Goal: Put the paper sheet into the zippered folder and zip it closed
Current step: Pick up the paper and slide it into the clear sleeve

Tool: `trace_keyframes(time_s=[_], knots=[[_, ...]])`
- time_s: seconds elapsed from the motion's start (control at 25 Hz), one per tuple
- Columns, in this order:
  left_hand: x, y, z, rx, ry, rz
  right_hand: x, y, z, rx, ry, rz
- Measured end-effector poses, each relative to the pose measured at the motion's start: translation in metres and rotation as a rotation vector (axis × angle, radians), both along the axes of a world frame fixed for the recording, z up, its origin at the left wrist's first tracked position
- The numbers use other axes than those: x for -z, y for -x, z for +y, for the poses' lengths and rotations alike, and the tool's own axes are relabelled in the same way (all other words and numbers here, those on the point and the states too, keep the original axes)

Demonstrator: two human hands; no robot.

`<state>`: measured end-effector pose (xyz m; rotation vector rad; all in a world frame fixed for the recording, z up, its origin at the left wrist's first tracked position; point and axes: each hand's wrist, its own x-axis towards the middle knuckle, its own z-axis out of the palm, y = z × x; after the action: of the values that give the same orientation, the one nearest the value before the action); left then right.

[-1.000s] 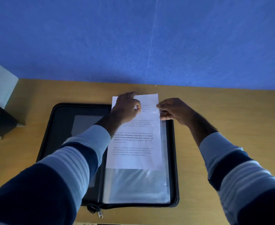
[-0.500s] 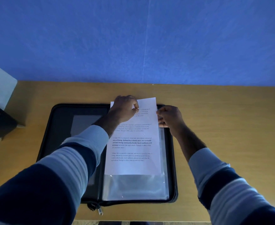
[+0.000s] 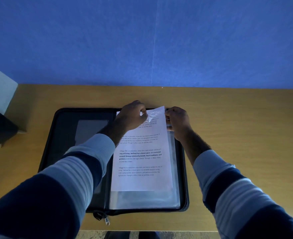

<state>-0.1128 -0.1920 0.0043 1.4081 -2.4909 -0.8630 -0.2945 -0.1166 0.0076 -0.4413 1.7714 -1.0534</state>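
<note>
Head view: the paper sheet (image 3: 140, 161) lies on the open folder's (image 3: 61, 135) right half, at its clear sleeve (image 3: 142, 199). The left hand (image 3: 131, 116) pinches the plastic's lifted top, and the right hand (image 3: 177, 120) pinches the sheet's edge. Looks like the insertion step; next it needs sliding in, then zipping.

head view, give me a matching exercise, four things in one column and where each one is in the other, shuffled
Things:
1. paper sheet
2. zipper pull
3. left hand
4. right hand

Places:
a. at the sheet's right edge, near its top
b. hanging off the near edge of the zippered folder
c. lying on the open folder's right half
d. at the sheet's top left, pinching crinkled clear plastic

Pairs: 1-c, 2-b, 3-d, 4-a
</note>
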Motion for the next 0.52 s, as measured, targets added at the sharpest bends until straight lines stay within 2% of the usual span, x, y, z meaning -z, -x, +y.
trace_keyframes(time_s=[0.24,0.52], knots=[[0.009,-0.002,0.002,-0.036,-0.170,-0.008,0.005,-0.003,0.002,0.038,0.015,-0.004],[0.013,-0.003,0.008,-0.027,-0.173,0.114,0.011,-0.003,0.010,0.065,0.062,-0.044]])
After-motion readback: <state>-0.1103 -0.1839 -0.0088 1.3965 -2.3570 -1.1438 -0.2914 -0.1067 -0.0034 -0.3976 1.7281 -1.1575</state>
